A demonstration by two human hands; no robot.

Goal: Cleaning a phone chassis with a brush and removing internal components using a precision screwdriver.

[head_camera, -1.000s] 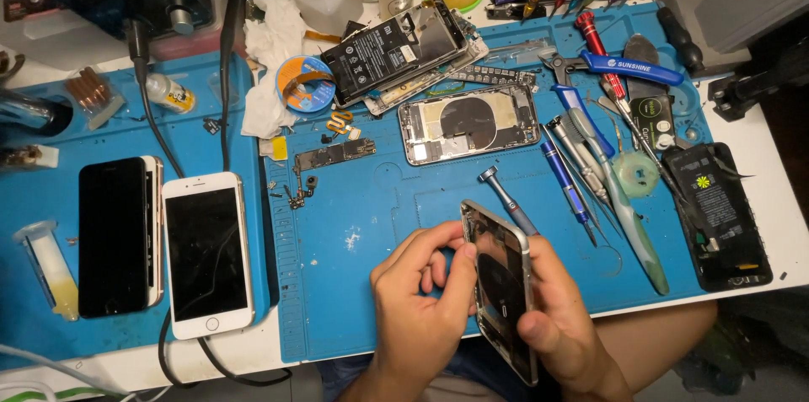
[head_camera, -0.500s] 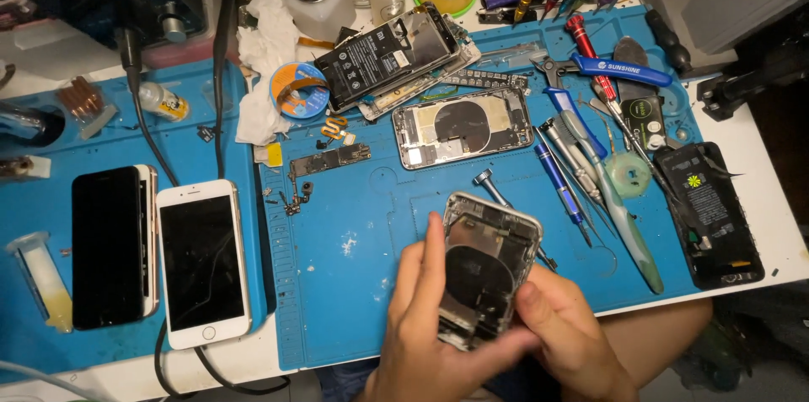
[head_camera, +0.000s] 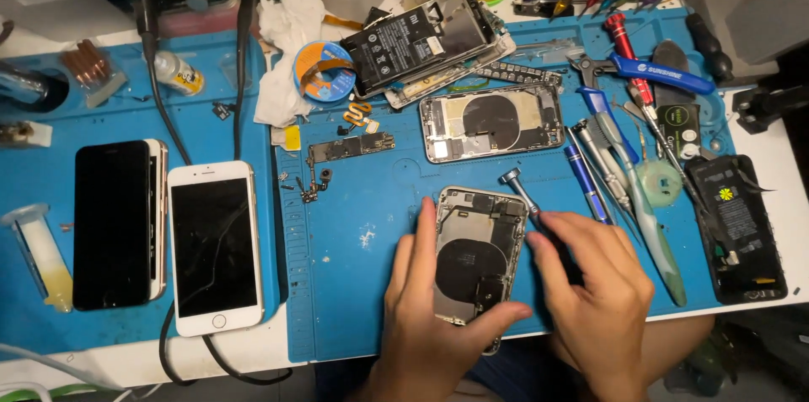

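An opened phone housing (head_camera: 476, 254) with a dark round coil lies flat on the blue work mat (head_camera: 371, 225). My left hand (head_camera: 430, 318) rests on its left side, thumb across its lower edge, pressing it to the mat. My right hand (head_camera: 594, 301) sits at the housing's right, fingers curled over the lower shaft of a small screwdriver (head_camera: 518, 187) whose silver cap points up-left.
A second open housing (head_camera: 493, 124) and a battery frame (head_camera: 421, 44) lie further back. Screwdrivers, tweezers and cutters (head_camera: 624, 141) crowd the right. A loose battery (head_camera: 742, 229) sits far right. Two phones (head_camera: 215, 246) (head_camera: 114, 225) lie at left, cables between them.
The housing, held tilted up in both hands a second ago, has been laid flat on the mat. My right hand let go of it and moved right onto the screwdriver.
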